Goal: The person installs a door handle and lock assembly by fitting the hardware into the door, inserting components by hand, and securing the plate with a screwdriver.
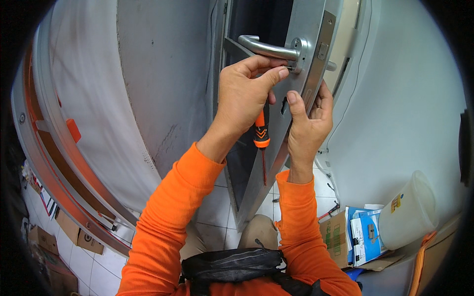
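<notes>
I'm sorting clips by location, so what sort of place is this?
Probably an indoor storage or utility area, judging by the metal-framed door with its lever handle, the white floor tiles, and the cardboard box with papers near a pale plastic bin.

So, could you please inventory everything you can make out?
Door: one, grey, centre
Lever handle: one, silver, on door's near face
Screwdriver: one, orange and black, centre
Small piece: one, colour unclear, below lever handle
Bucket: one, whitish, lower right
Open carton: one, brown, beside bucket
Papers: several, blue and white, in carton
Boxes: several, brown, lower left
Waist bag: one, black, bottom centre
Floor tiles: many, white, below
Left hand: one, holding screwdriver
Right hand: one, at door's edge
Sleeves: two, orange, forearms
</notes>
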